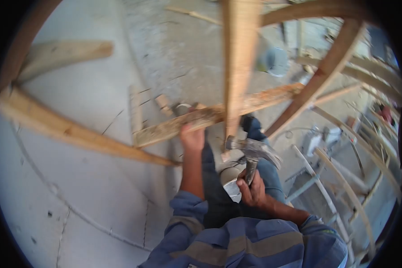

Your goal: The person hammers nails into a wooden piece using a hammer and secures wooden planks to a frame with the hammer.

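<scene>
My right hand (253, 193) is wrapped round the handle of a claw hammer (253, 151), whose metal head is raised in front of my legs. My left hand (193, 136) grips the lower edge of a long rough wooden board (178, 125), its fingers partly hidden by the wood. An upright timber (240, 58) crosses in front of that board, and its lower end comes down close to the hammer head. Beside my right hand, at my lap, is a pale object with a shiny silver face (231, 184); its kind is unclear.
A slanting timber (71, 127) runs along the left, and a curved wooden brace (317, 85) stands on the right. Small wood blocks (164, 103) lie on the floor. Farther off are a bucket (277, 61) and several long wooden strips (344, 167).
</scene>
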Available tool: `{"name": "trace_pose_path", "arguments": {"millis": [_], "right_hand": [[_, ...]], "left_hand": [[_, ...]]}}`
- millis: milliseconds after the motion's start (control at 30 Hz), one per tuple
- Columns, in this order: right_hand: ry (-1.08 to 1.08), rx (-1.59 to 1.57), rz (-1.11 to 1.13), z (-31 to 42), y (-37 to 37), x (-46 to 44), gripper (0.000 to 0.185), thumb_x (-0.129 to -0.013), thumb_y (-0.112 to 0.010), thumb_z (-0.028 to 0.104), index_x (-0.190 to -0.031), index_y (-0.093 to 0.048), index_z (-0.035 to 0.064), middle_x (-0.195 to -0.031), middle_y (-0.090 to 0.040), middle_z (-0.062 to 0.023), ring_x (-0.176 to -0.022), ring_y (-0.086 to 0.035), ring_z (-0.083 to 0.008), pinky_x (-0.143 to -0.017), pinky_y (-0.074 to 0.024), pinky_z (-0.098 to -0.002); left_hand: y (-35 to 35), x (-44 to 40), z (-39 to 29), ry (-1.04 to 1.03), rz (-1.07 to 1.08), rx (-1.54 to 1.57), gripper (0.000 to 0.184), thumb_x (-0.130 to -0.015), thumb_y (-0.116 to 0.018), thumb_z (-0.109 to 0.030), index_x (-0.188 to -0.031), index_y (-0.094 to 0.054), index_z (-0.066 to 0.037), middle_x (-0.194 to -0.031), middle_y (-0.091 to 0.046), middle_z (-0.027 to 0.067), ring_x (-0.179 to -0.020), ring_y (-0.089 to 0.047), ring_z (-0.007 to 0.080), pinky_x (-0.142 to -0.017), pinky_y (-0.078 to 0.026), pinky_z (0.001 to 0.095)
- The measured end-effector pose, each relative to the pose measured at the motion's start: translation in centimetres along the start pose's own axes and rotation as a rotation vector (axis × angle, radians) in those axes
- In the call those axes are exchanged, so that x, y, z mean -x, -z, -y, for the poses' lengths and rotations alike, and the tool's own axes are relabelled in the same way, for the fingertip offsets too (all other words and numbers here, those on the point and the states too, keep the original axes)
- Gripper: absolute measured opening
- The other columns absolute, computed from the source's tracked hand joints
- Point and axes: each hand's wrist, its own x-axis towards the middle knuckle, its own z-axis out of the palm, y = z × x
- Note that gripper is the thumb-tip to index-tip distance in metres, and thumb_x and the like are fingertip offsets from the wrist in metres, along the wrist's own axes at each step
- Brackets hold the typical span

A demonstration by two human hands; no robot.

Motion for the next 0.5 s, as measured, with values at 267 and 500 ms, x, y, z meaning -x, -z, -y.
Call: {"name": "trace_pose_path", "arguments": {"millis": [267, 500], "right_hand": [[-0.842, -1.134, 0.053, 9.0, -10.9, -12.8, 0.020, -0.101, -0.052, 0.034, -0.099, -0.050, 0.0147, -0.071, -0.044, 0.0022, -0.051, -0.045, -0.0086, -0.041, -0.0391, -0.0263], [-0.818, -1.147, -0.081, 7.8, -16.8, -18.3, 0.015, -0.099, -0.055, 0.024, -0.099, -0.047, 0.0109, -0.073, -0.048, -0.0015, -0.051, -0.046, -0.0136, -0.043, -0.0420, -0.0318]], "left_hand": [[-2.7, 3.7, -1.2, -0.055, -0.030, -0.053, 0.058, -0.079, -0.062, -0.014, -0.135, -0.051, -0.003, -0.130, -0.058, 0.0093, -0.122, -0.055, 0.0235, -0.110, -0.041, 0.0418], [0.1, 3.3, -1.5, 0.007, -0.160, -0.005, 0.054, -0.080, -0.062, -0.010, -0.133, -0.053, -0.005, -0.129, -0.059, 0.0088, -0.122, -0.055, 0.0242, -0.110, -0.041, 0.0442]]}}
